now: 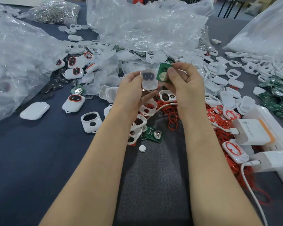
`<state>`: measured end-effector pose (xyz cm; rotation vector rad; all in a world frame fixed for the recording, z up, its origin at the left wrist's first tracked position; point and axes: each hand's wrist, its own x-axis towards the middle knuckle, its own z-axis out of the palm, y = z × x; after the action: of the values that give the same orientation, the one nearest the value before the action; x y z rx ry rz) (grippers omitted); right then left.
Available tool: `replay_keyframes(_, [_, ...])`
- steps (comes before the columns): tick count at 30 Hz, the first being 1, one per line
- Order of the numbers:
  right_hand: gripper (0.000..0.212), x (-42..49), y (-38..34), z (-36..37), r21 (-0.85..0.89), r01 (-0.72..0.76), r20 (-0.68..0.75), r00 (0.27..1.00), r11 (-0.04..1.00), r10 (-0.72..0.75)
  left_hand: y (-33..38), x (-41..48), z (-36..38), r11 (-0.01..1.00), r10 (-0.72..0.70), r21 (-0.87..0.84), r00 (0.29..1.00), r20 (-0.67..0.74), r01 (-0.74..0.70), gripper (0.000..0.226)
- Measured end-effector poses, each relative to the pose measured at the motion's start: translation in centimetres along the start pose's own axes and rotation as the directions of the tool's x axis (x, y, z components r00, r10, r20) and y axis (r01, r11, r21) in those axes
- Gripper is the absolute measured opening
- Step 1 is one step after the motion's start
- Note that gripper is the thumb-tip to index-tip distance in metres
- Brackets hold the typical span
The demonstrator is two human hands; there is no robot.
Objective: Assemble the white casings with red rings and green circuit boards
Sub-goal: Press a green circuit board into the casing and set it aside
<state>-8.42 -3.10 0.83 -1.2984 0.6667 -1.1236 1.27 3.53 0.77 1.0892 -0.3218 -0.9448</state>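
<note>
1. Two hands are raised over the table. The left hand (pixel 131 88) grips one white casing (pixel 149 79), fingers curled round its sides. The hollow side faces the camera, with a dark insert in its upper half.
2. One green circuit board (pixel 162 72) is pinched between thumb and fingertips of the right hand (pixel 184 82), just right of the casing and slightly higher.
3. Key relation: the board's lower left edge sits just beside the casing's upper right rim. Whether they touch cannot be told. The casing's long axis stands near upright in view, while the board's leans, top toward the right. Judgement: seating the board calls for the right hand to bring it leftward and square its axis to the casing's while the left hand steadies.
4. Many red rings (pixel 173 115) lie heaped on the table below and right of the casing. No red shows inside the held casing, so it cannot be told whether a ring is fitted.
5. Several closed units with red outlines (pixel 73 101) lie left of the casing.
6. One empty casing front (pixel 90 121) lies lower left of the casing.
7. One loose board (pixel 153 134) lies directly below the casing, and a pile of boards (pixel 277 95) lies far right.
8. Crumpled plastic bags (pixel 145 25) sit beyond the casing, and a white charger (pixel 251 132) sits lower right.
</note>
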Motion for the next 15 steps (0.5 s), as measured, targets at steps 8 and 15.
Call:
replay_keyframes(8, [0.019, -0.18, 0.49, 0.63, -0.283, 0.233, 0.103, 0.972, 0.930, -0.212, -0.15, 0.15, 0.01, 0.999, 0.010, 0.034, 1.000, 0.024, -0.011, 0.020])
replay_keyframes(15, [0.021, -0.13, 0.48, 0.68, -0.335, 0.236, 0.135, 0.970, 0.912, -0.202, -0.25, 0.25, 0.01, 0.998, 0.007, 0.062, 1.000, 0.027, -0.009, 0.019])
